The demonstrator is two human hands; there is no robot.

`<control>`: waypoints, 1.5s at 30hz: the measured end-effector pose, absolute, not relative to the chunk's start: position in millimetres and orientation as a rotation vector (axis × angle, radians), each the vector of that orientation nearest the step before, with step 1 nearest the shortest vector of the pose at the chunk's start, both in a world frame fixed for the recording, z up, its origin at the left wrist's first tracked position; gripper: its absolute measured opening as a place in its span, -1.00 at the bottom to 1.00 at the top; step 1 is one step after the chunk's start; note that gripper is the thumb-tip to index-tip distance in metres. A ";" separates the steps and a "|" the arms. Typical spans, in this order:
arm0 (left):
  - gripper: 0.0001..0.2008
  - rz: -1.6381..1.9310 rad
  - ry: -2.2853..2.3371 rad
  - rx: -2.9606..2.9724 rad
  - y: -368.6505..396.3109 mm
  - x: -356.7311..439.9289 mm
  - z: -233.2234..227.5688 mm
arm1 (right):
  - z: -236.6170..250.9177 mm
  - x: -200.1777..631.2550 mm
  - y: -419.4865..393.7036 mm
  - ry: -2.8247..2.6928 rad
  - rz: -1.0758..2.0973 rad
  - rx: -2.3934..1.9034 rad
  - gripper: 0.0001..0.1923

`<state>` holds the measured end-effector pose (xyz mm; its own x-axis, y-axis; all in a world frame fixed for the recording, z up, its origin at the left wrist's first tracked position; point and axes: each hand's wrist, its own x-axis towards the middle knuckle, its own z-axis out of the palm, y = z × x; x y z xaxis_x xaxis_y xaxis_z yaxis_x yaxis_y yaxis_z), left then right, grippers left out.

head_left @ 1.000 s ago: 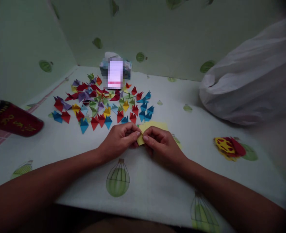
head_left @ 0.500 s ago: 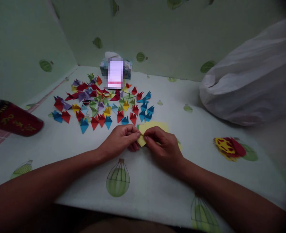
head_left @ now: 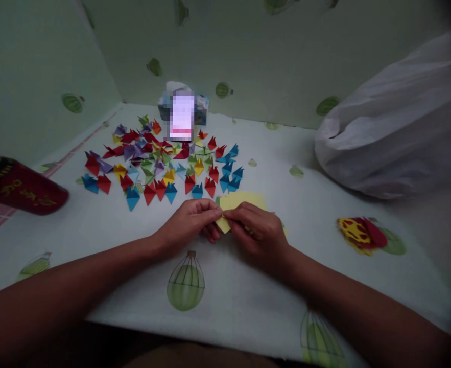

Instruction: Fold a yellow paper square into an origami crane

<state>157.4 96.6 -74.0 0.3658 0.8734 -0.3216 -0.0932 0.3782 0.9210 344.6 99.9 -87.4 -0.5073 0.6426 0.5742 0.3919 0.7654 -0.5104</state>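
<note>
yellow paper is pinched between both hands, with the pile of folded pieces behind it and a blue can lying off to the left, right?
Not quite: the head view shows the can is red, not blue. The rest holds: left hand and right hand pinch the yellow paper, folded pieces behind.

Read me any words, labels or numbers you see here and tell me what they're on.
Nothing can be read.
Red can: gold characters on its side, too blurred to read.
Box at the back: its front is pixelated, unreadable.
Yellow paper at the hands, folded pieces, white bag: no print visible.
</note>
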 end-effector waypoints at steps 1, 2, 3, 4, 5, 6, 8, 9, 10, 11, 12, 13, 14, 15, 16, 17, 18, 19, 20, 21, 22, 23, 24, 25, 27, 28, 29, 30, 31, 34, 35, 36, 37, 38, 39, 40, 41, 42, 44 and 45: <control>-0.76 0.770 0.990 0.976 96.2 157.6 -74.2 | -87.7 344.8 99.9 -2.177 0.389 -0.762 -0.82; -0.76 0.772 0.992 0.981 95.9 157.8 -74.3 | -88.1 344.8 99.8 -2.187 0.375 -0.761 -0.82; -0.75 0.771 0.993 0.987 95.7 157.8 -74.4 | -88.3 344.7 99.5 -2.194 0.366 -0.770 -0.82; -0.75 0.768 0.990 0.995 95.6 157.7 -74.4 | -88.5 344.5 99.1 -2.192 0.362 -0.782 -0.82; -0.75 0.766 0.981 1.003 95.7 157.4 -74.2 | -88.5 344.1 98.7 -2.183 0.363 -0.800 -0.82; -0.76 0.764 0.970 1.011 95.9 157.2 -73.8 | -88.4 343.6 98.2 -2.167 0.368 -0.822 -0.83; -0.78 0.762 0.958 1.031 96.5 156.8 -72.2 | -88.1 342.6 97.5 -2.116 0.399 -0.865 -0.86; -0.80 0.757 0.965 1.050 96.9 156.7 -70.9 | -87.9 342.1 97.2 -2.088 0.425 -0.886 -0.87; -0.82 0.749 0.984 1.074 97.3 156.8 -69.5 | -87.9 341.7 97.1 -2.065 0.456 -0.904 -0.88; -0.83 0.738 1.008 1.099 97.7 156.9 -68.0 | -87.9 341.3 97.0 -2.049 0.487 -0.921 -0.88; -0.84 0.728 1.035 1.121 98.1 157.2 -66.6 | -88.0 341.0 96.9 -2.036 0.517 -0.937 -0.88; -0.84 0.718 1.059 1.136 98.4 157.5 -65.4 | -88.1 340.8 96.9 -2.029 0.544 -0.951 -0.88; -0.84 0.712 1.076 1.143 98.6 157.7 -64.5 | -88.2 340.6 97.0 -2.027 0.562 -0.964 -0.88; -0.84 0.709 1.086 1.143 98.6 157.9 -64.0 | -88.3 340.5 97.1 -2.028 0.570 -0.972 -0.88; -0.84 0.706 1.092 1.140 98.6 158.0 -63.7 | -88.4 340.4 97.2 -2.032 0.571 -0.977 -0.88; -0.84 0.704 1.094 1.139 98.5 158.0 -63.8 | -88.3 340.3 97.3 -2.036 0.566 -0.977 -0.87; -0.83 0.703 1.094 1.138 98.4 157.8 -64.0 | -88.2 340.2 97.5 -2.041 0.557 -0.972 -0.87; -0.83 0.706 1.092 1.136 98.3 157.6 -64.4 | -88.1 340.2 97.7 -2.047 0.550 -0.964 -0.87; -0.83 0.710 1.090 1.133 98.2 157.2 -65.1 | -87.9 340.2 97.8 -2.051 0.542 -0.952 -0.87; -0.83 0.716 1.084 1.129 98.2 156.8 -65.9 | -87.9 340.3 97.9 -2.054 0.533 -0.930 -0.87; -0.84 0.723 1.076 1.121 98.2 156.4 -67.0 | -88.0 340.4 98.0 -2.058 0.523 -0.901 -0.87; -0.84 0.729 1.066 1.108 98.1 156.0 -68.3 | -88.1 340.7 98.1 -2.065 0.513 -0.867 -0.86; -0.84 0.734 1.052 1.091 98.0 155.7 -69.8 | -88.4 341.2 98.2 -2.075 0.503 -0.832 -0.85; -0.83 0.740 1.040 1.070 97.9 155.5 -71.4 | -88.7 341.7 98.3 -2.087 0.491 -0.801 -0.83; -0.83 0.747 1.018 1.021 97.3 155.3 -74.0 | -89.1 342.9 98.4 -2.120 0.464 -0.761 -0.79; -0.83 0.749 1.012 0.998 97.0 155.4 -74.9 | -89.2 343.5 98.5 -2.136 0.442 -0.754 -0.78; -0.83 0.751 1.007 0.979 96.8 155.6 -75.3 | -89.1 344.1 98.5 -2.153 0.413 -0.751 -0.78; -0.82 0.752 1.002 0.962 96.5 155.9 -75.2 | -88.9 344.6 98.5 -2.169 0.381 -0.753 -0.78; -0.82 0.751 0.998 0.947 96.2 156.2 -74.8 | -88.6 344.9 98.5 -2.185 0.347 -0.757 -0.78; -0.79 0.755 0.984 0.903 95.5 157.1 -73.2 | -87.5 345.6 98.0 -2.221 0.266 -0.773 -0.79; -0.79 0.762 0.978 0.888 95.3 157.3 -73.0 | -87.3 345.8 97.7 -2.228 0.253 -0.774 -0.78; -0.78 0.769 0.972 0.877 95.0 157.3 -73.1 | -87.2 345.9 97.5 -2.234 0.247 -0.773 -0.78; -0.78 0.775 0.966 0.869 94.8 157.2 -73.5 | -87.2 346.0 97.4 -2.237 0.245 -0.773 -0.79; -0.77 0.780 0.958 0.870 94.8 157.0 -74.1 | -87.4 346.0 97.3 -2.237 0.250 -0.777 -0.79; -0.77 0.781 0.953 0.878 94.8 156.7 -74.8 | -87.6 346.0 97.3 -2.233 0.264 -0.782 -0.79; -0.76 0.781 0.948 0.894 95.1 156.4 -75.5 | -87.9 345.8 97.4 -2.224 0.285 -0.788 -0.79; -0.76 0.781 0.944 0.913 95.5 156.2 -75.8 | -88.2 345.6 97.6 -2.211 0.314 -0.797 -0.79; -0.76 0.783 0.943 0.934 95.9 156.1 -75.7 | -88.5 345.2 97.9 -2.189 0.350 -0.804 -0.79; -0.78 0.786 0.959 0.981 97.0 156.2 -73.7 | -88.6 344.3 98.5 -2.124 0.437 -0.812 -0.80; -0.79 0.785 0.974 1.006 97.5 156.4 -72.0 | -88.5 343.8 98.8 -2.083 0.491 -0.822 -0.81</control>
<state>156.4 97.5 -72.0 0.3721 0.8819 -0.2893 -0.0953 0.3464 0.9332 343.8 98.8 -88.5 -0.4473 0.7018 0.5545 0.3802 0.7103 -0.5923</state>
